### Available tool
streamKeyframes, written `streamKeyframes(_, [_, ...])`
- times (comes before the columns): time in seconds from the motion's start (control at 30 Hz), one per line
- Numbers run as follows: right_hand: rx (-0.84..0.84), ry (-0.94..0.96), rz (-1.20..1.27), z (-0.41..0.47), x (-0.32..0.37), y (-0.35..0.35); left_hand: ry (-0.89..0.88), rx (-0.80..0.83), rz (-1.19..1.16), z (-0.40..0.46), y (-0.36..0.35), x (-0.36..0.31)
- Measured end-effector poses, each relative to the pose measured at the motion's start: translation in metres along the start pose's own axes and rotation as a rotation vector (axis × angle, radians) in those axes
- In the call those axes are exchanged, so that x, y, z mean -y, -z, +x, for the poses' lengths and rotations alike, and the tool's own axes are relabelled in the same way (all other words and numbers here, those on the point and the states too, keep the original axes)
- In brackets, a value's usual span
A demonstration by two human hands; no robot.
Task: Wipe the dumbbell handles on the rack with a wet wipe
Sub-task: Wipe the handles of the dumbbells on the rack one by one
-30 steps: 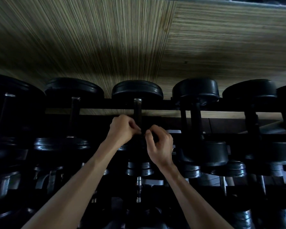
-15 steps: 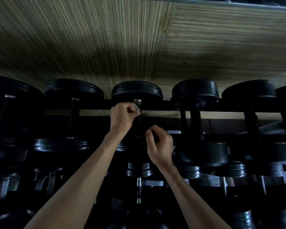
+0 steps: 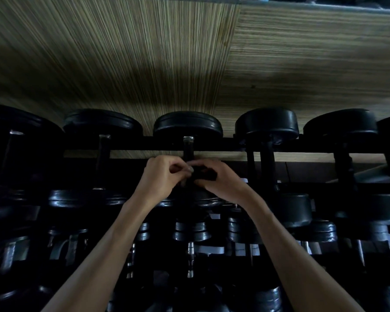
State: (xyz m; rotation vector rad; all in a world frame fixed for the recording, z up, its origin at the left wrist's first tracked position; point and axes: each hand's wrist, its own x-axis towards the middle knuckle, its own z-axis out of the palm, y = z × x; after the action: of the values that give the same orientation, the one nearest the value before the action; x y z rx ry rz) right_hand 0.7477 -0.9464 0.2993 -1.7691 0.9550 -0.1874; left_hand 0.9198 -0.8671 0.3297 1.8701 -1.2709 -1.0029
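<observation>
On the top rail of the rack (image 3: 230, 145), the middle black dumbbell (image 3: 188, 124) shows its metal handle (image 3: 188, 146) running toward me. My left hand (image 3: 162, 179) and my right hand (image 3: 221, 180) meet at this handle, fingers curled. A dark wad, apparently the wet wipe (image 3: 204, 174), sits against the handle's right side. My right hand grips it between thumb and fingers, and my left fingertips pinch at its left edge on the handle. The dim light hides the lower handle behind my hands.
More black dumbbells line the top row left (image 3: 103, 122) and right (image 3: 267, 124). Lower shelves hold several smaller chrome-handled dumbbells (image 3: 190, 230). Striped wood-grain flooring (image 3: 144, 52) lies beyond the rack.
My left hand slid up the handle to its far end, then came back down. My right hand moved up and left, and both hands now touch at mid-handle.
</observation>
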Motion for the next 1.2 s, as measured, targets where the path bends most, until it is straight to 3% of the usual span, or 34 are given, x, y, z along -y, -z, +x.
streamKeyframes(0.13, [-0.058, 0.121, 0.013, 0.007, -0.001, 0.006, -0.061, -0.033, -0.065, -0.002, 0.000, -0.001])
streamKeyframes(0.27, [-0.244, 0.113, 0.102, 0.014, -0.007, 0.006, -0.088, -0.256, -0.005, -0.006, -0.016, 0.014])
streamKeyframes(0.4, [-0.485, 0.116, -0.067, 0.031, -0.006, -0.003, 0.027, -0.399, -0.059, -0.023, -0.033, 0.019])
streamKeyframes(0.53, [-0.597, 0.185, -0.264, 0.054, 0.000, -0.010, 0.062, -0.440, -0.098, -0.024, -0.036, 0.022])
streamKeyframes(0.7, [-0.493, 0.273, -0.291, 0.060, -0.005, -0.012, 0.099, -0.506, -0.156, -0.024, -0.041, 0.027])
streamKeyframes(0.9, [-0.316, 0.250, -0.199, 0.040, -0.009, -0.006, 0.135, -0.513, -0.149, -0.024, -0.042, 0.027])
streamKeyframes(1.1, [-0.413, 0.297, -0.143, 0.053, 0.005, -0.012, 0.172, -0.492, -0.141, -0.023, -0.041, 0.028])
streamKeyframes(1.2, [-0.381, 0.236, -0.147, 0.044, -0.002, -0.013, 0.171, -0.492, -0.153, -0.024, -0.042, 0.028])
